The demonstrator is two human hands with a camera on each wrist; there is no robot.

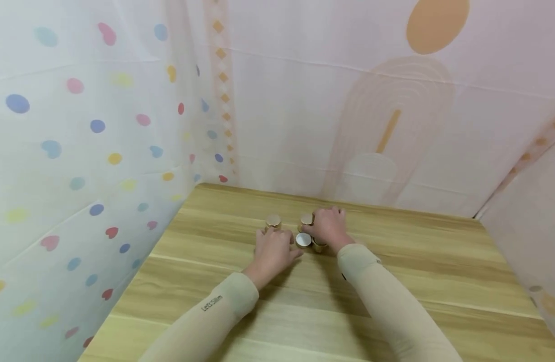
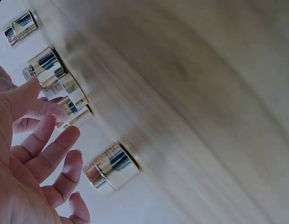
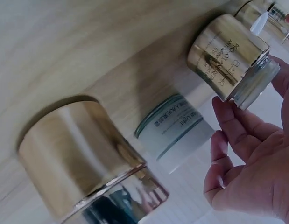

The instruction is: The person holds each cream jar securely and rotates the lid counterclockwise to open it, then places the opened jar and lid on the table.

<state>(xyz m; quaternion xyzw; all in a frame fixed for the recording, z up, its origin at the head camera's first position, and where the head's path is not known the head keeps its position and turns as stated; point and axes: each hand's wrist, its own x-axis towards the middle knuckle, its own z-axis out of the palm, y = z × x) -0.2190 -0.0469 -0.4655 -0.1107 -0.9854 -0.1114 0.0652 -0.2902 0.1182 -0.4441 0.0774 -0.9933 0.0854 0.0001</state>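
Thumb and fingers of my right hand [image 1: 329,226] sit on either side of the clear neck of a gold cosmetic jar [image 3: 226,53], which has no lid on. Beside it in the right wrist view stand a pale green-and-white jar [image 3: 174,133] and a large gold jar [image 3: 83,158]. My left hand [image 1: 273,250] hovers with fingers spread and loosely bent, holding nothing. Near its fingertips is a shiny gold jar [image 2: 114,167] with a lid. In the head view, a white-topped jar [image 1: 303,240] lies between the two hands.
The wood-grain table [image 1: 395,281] carries several jars close together near its far side. Another gold jar [image 2: 20,28] shows at the top of the left wrist view. Patterned curtains [image 1: 277,110] hang behind the table and along both sides.
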